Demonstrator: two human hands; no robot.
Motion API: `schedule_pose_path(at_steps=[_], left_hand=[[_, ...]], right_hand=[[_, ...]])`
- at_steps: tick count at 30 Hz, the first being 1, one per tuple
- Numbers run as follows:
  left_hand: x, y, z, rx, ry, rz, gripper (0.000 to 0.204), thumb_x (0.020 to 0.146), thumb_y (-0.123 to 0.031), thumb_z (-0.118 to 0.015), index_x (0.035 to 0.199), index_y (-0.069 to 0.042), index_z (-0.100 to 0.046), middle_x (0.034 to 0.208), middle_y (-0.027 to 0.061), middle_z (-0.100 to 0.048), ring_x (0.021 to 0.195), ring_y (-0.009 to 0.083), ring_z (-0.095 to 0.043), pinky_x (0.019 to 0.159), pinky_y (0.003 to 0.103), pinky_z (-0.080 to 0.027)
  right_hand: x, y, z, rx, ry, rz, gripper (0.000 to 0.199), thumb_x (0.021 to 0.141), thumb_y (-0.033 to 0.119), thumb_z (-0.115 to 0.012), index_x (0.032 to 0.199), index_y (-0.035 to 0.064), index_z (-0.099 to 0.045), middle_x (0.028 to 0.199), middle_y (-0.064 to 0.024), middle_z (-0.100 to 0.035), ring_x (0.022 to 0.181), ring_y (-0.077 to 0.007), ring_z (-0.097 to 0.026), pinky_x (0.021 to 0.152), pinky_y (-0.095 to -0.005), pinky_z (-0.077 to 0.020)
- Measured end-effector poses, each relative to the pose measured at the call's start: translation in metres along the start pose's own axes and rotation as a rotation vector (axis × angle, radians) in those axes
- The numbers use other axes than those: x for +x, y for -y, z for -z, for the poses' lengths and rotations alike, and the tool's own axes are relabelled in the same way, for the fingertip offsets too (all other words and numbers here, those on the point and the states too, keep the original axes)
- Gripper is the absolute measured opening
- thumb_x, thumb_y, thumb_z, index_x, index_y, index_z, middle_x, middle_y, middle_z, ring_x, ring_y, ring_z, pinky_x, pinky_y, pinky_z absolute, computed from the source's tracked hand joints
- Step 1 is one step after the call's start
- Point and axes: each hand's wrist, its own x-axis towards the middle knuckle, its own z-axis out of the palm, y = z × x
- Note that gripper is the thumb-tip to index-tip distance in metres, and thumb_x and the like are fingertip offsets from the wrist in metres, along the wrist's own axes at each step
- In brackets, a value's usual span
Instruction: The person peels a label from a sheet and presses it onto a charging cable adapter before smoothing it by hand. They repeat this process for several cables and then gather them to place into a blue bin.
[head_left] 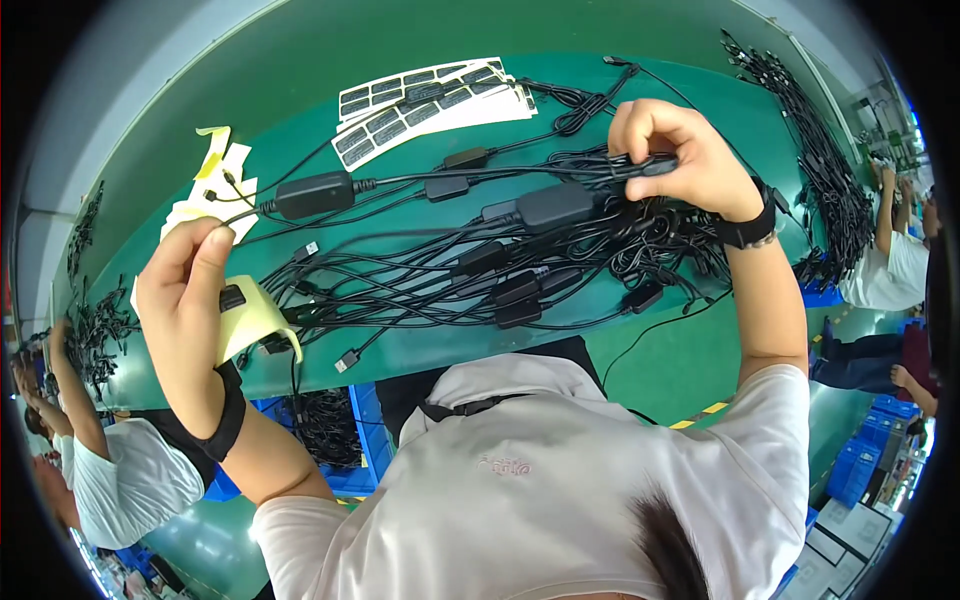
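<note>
Black plastic makes up the slim rounded box (pixel 315 195) on a thin black cable (pixel 430 176), which spans the hands above the glossy green tabletop (pixel 420 350). From where I stand, they're well apart: the left hand (pixel 185 285) pinches cable left of the box, the right hand (pixel 690 150) grips it farther right. I'd hold that line gently taut, clear of the heaped black cables (pixel 690 245), and watch that the curled pale-yellow strip (pixel 262 320) beside the left wrist doesn't snag.
</note>
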Motion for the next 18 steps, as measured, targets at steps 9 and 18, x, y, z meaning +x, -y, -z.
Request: schedule_pose_path(at_steps=[9, 18], left_hand=[[-0.017, -0.001, 0.008, -0.129, -0.140, -0.053, 0.015, 0.086, -0.012, -0.061, 0.088, 0.002, -0.061, 0.070, -0.0025, -0.052, 0.060, 0.0045, -0.043, 0.054, 0.018, -0.033], [-0.010, -0.016, 0.018, 0.298, -0.341, -0.161, 0.010, 0.084, -0.011, -0.063, 0.089, -0.002, -0.063, 0.069, 0.0015, -0.054, 0.058, 0.0077, -0.047, 0.053, 0.021, -0.037]], right_hand=[[-0.002, 0.018, -0.002, 0.367, -0.148, 0.001, 0.022, 0.075, 0.003, -0.069, 0.079, 0.0052, -0.048, 0.089, -0.0102, -0.054, 0.075, -0.0168, -0.054, 0.067, -0.0259, -0.0446], [0.009, 0.083, 0.032, -1.317, -0.467, 0.461, 0.025, 0.068, -0.015, -0.055, 0.089, -0.0015, -0.059, 0.089, -0.0134, -0.060, 0.079, -0.0218, -0.061, 0.066, -0.0276, -0.0483]])
